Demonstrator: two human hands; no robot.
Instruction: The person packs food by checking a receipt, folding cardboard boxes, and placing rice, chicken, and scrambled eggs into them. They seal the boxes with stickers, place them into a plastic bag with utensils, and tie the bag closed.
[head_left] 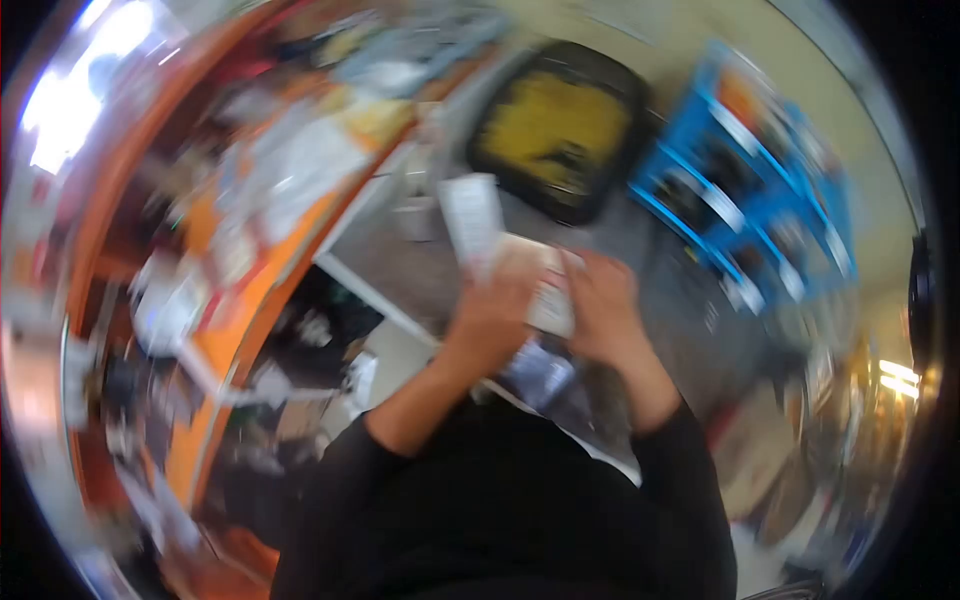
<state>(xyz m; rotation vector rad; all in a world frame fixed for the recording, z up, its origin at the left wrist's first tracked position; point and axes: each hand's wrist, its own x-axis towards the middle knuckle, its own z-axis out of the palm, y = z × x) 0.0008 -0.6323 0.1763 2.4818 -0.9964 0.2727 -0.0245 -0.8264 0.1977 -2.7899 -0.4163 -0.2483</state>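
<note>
Both hands are on a small white box with reddish print, over a dark grey work surface. My left hand grips the box's left side, fingers curled round it. A white paper-like piece sticks up past those fingers; blur hides whether it belongs to the box. On the right side, my right hand is closed against the box, its thumb side towards me. A shiny clear or silvery packet lies just below the box, near my body.
Beyond my hands stands a black tray with yellow contents. Blue stacked bins with white labels are at the right. An orange-edged shelf or bench with bags and clutter runs along the left. Brown cardboard leans at lower right.
</note>
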